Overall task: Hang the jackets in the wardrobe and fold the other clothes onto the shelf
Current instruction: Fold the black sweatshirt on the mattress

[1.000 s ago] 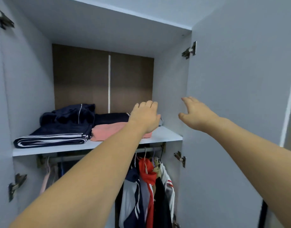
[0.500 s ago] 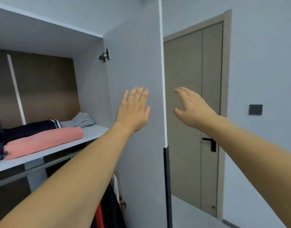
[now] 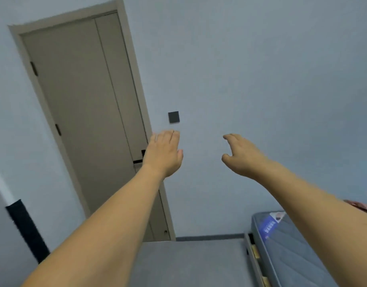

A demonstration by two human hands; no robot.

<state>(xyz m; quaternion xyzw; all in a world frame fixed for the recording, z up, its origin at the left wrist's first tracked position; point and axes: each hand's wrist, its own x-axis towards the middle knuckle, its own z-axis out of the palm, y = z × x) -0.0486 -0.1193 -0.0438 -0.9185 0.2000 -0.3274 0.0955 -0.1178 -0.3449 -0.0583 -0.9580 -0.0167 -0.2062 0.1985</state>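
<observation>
Both arms reach out in front with nothing in them. The left hand [image 3: 164, 153] has its fingers straight and close together, palm turned away; the right hand [image 3: 243, 155] is loosely spread, fingers gently bent, thumb apart, gripping nothing. My reading is that the person faces the room to fetch another garment, which would explain why both hands are free and held ready rather than carrying cloth

Behind both hands stands the pale wall [image 3: 261, 79]. Behind and to the left of the left hand is the closed room door [image 3: 81, 112], its handle mostly covered by that hand. Below and to the right of the right hand, under the forearm, lies a bare mattress [image 3: 292, 245] on its frame, cut off by the picture's edge. Just above the left fingertips sits a small dark wall switch [image 3: 173, 117]

The wardrobe and its shelf are out of sight; only a pale panel with a dark strip [image 3: 25, 230] shows far to the left of the left arm, likely a wardrobe door edge, though I cannot be sure. Of the clothes, only a sliver of pink fabric [image 3: 363, 207] peeks out beyond the right forearm, too little to tell what garment it is
</observation>
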